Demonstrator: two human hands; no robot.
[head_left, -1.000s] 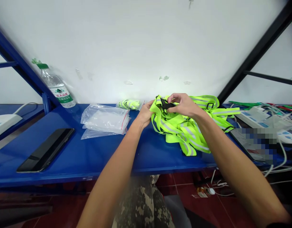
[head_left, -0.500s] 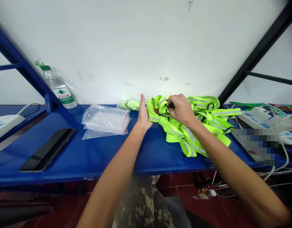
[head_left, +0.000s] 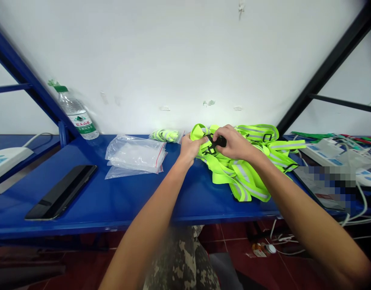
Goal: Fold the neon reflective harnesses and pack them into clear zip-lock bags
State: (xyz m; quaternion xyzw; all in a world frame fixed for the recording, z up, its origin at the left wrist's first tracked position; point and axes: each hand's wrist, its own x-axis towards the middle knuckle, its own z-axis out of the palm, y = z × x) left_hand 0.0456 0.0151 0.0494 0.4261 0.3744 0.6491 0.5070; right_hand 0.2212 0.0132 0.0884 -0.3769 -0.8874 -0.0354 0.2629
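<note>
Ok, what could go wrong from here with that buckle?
Two likely risks. The black buckle pinched in the right hand sits among tangled neon-yellow reflective straps, so a tug could drag the pile. The pile's front loops lie near the edge of the blue bench and might slip over; the straps at its far side nearly reach a white power strip and might snag there.

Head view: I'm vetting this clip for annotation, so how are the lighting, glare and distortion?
In the head view, a bright hotspot washes the white wall above the blue shelf; the wide lens makes the blue upright and black upright lean inward; a pixelated mosaic hides a flat object at right; the left hand and right hand show no strong motion blur.
</note>
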